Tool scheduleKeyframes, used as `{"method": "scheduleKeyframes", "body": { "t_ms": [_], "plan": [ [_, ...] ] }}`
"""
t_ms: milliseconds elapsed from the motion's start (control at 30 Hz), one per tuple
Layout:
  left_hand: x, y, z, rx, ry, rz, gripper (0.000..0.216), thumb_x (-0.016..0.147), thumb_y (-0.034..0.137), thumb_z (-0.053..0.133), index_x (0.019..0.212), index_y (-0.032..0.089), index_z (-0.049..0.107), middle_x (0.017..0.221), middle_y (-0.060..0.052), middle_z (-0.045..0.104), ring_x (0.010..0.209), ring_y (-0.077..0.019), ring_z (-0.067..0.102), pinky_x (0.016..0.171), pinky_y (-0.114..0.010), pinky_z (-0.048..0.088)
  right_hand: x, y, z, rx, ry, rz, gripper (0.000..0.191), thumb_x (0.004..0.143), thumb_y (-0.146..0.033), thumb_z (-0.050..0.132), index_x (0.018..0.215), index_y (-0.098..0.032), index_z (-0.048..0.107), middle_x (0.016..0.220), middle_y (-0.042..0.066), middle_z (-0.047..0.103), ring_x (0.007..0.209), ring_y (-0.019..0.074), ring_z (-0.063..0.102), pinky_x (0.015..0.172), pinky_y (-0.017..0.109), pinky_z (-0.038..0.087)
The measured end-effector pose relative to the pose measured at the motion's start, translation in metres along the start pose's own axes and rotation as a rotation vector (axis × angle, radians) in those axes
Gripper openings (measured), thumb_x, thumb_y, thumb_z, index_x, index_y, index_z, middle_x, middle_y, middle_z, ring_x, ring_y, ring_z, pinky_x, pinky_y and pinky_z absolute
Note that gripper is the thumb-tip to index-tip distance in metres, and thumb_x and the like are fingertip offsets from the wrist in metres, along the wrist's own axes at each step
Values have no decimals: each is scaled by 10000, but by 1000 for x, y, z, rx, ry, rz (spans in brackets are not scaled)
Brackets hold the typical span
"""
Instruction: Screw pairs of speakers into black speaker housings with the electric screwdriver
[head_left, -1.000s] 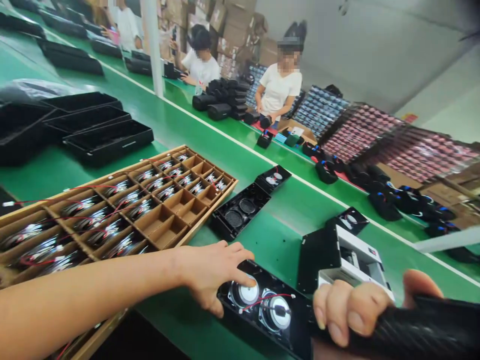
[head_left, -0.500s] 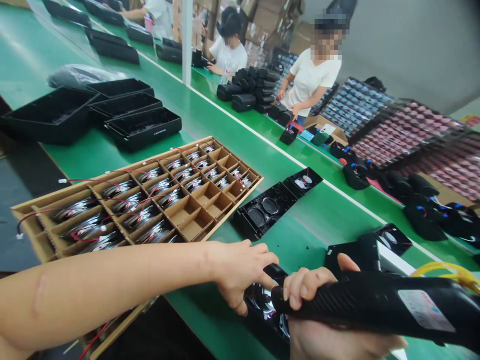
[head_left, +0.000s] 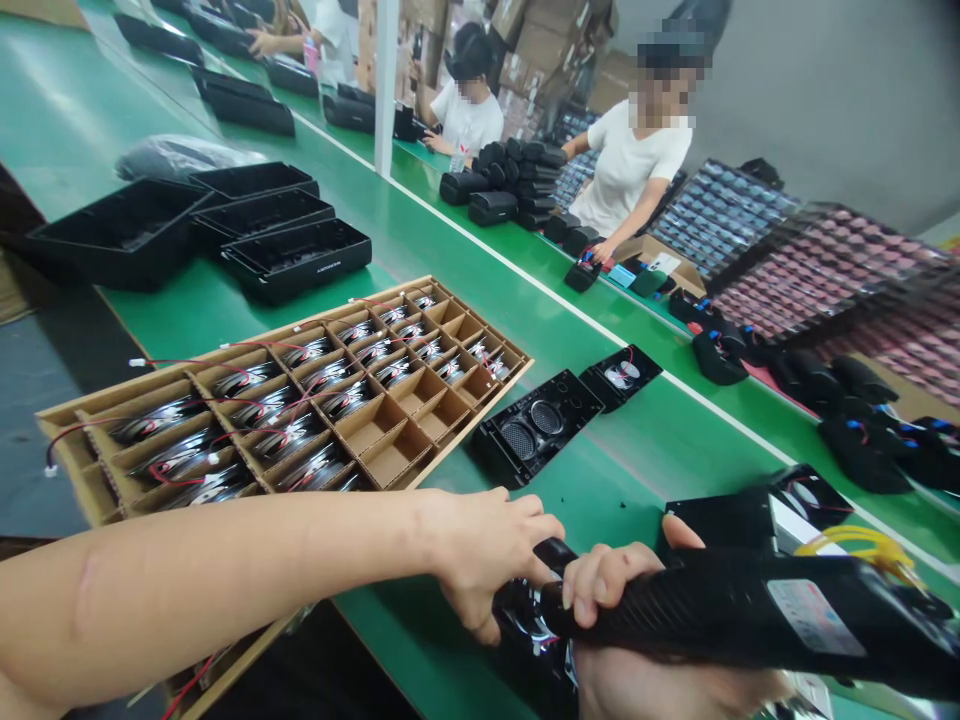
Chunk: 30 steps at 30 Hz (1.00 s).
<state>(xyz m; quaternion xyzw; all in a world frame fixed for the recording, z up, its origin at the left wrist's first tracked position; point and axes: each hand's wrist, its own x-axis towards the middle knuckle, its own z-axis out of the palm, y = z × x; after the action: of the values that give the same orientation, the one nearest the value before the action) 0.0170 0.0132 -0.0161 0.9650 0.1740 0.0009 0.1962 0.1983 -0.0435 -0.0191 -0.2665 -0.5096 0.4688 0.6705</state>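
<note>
A left hand [head_left: 499, 555] rests on a black speaker panel [head_left: 525, 625]; the right hand [head_left: 611, 582] grips a black power tool [head_left: 720, 605]. Beside them, a divided cardboard tray [head_left: 394, 455] holds speaker drivers [head_left: 349, 398].

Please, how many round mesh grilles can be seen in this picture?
2: a nearer grille and a farther grille, side by side in the black panel right of the cardboard tray. The left hand and black tool could hide others.
</note>
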Motion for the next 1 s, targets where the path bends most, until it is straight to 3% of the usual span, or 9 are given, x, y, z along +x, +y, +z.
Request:
{"method": "scheduleKeyframes", "body": {
  "t_ms": [167,467,633,733,867,1000],
  "plan": [
    [1,0,1,-4,37,26,694,739,534,892,1362,288,710,1475,-140,501,1235,-363,526,954,-472,558,-9,6,5,33,-29,9,706,905,-849,410,1293,-331,691,628,-27,640,428,158,534,466,309,483],
    [2,-2,4,-27,106,53,577,693,508,903,1210,295,761,1328,-119,555,1101,-342,544,872,-460,567,-20,4,14,33,-12,37,643,897,-826,444,1191,-328,722,593,-25,630,424,175,547,443,326,491],
    [2,-3,6,-28,126,57,582,684,529,900,1196,283,773,1328,-118,560,1092,-337,543,853,-449,573,-24,10,10,-2,-12,58,457,975,-668,478,1030,-288,727,574,-21,608,417,174,541,456,346,512],
    [2,-3,6,-19,112,50,584,689,539,895,1183,253,772,1317,-119,568,1093,-336,540,845,-445,575,-31,18,5,-20,11,73,389,952,-632,565,1079,-295,710,584,-41,581,425,164,529,461,328,493],
    [2,-2,4,-1,101,51,595,689,552,892,1137,185,758,1319,-131,575,1102,-330,536,856,-430,575,-37,26,-7,-25,27,81,546,894,-723,615,1184,-262,662,619,-62,560,456,135,515,484,298,483],
    [2,-3,5,14,101,54,625,681,565,894,1139,171,732,1313,-135,581,1107,-335,534,851,-429,572,-41,33,-13,-40,36,119,597,958,-739,538,1147,-183,647,656,-58,547,502,99,500,522,268,484]
  ]
}}
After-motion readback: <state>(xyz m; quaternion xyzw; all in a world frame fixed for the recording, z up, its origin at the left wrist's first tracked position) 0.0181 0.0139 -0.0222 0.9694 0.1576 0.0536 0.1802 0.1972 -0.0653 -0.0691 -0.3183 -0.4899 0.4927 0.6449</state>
